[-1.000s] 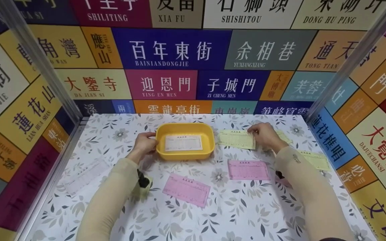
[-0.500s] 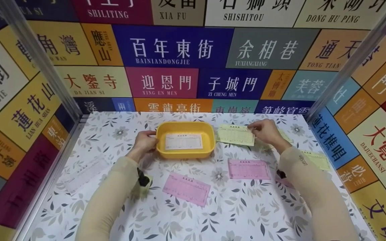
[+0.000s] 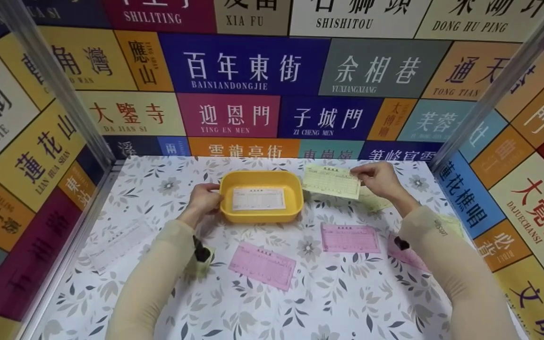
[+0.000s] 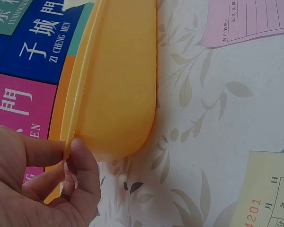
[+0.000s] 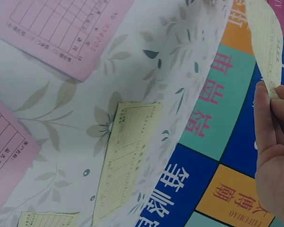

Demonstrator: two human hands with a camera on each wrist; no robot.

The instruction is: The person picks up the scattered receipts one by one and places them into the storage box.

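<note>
A yellow plastic basin [image 3: 261, 216] stands on the table with a white receipt slip [image 3: 259, 199] lying flat inside. My left hand [image 3: 203, 204] pinches the basin's left rim between thumb and fingers, which the left wrist view shows closely. My right hand [image 3: 379, 179] pinches the right edge of a yellow receipt slip [image 3: 331, 182], held raised just right of the basin. In the right wrist view that slip [image 5: 270, 47] hangs bent from the fingertips. Under the right hand, another yellow slip [image 3: 375, 203] lies on the table.
Pink slips lie in front: one at centre [image 3: 262, 265], one at right [image 3: 350, 238], and one [image 3: 409, 255] partly under the right sleeve. A pale slip [image 3: 120, 247] lies at left. A yellow slip [image 3: 201, 264] is half hidden by the left sleeve. Printed panels [image 3: 234, 63] wall the table.
My right hand has lifted the yellow slip off the table, slightly up and away from me, uncovering more of the yellow slip below. The left hand and basin have hardly moved.
</note>
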